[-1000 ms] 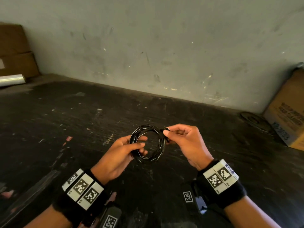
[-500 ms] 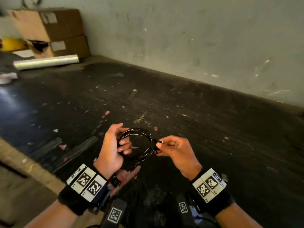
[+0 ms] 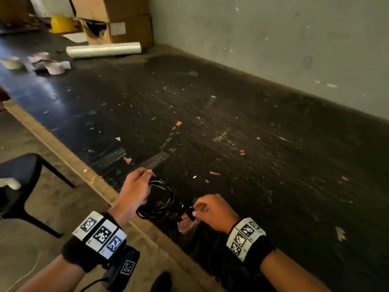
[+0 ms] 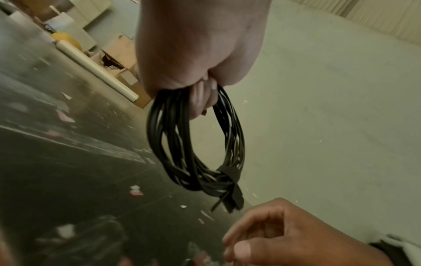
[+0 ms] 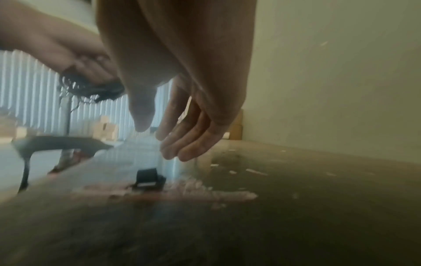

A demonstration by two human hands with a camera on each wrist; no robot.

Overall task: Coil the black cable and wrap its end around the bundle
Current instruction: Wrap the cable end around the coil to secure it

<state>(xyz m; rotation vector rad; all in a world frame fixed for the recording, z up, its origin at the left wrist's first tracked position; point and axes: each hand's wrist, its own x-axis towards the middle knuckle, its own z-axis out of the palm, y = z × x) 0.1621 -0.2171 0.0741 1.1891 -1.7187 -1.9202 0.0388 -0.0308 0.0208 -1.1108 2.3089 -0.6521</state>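
Black scratched worktop (image 3: pixel 231 144) carries nothing of the task; near its front edge, the left hand (image 3: pixel 134 192) grips the coiled black cable (image 4: pixel 196 144) aloft, strap (image 4: pixel 230 181) wrapped round it. The right hand (image 5: pixel 182 129) hangs slack, empty. Best lower the bundle gently, keeping loops together.

Black wristbands (image 3: pixel 257 250), white square-coded marker blocks (image 3: pixel 99 233), bare forearms

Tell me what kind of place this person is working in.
Probably a warehouse or packing area: stacked cardboard boxes against a bare wall, a roll of clear wrap, and a worn black worktable littered with scraps.
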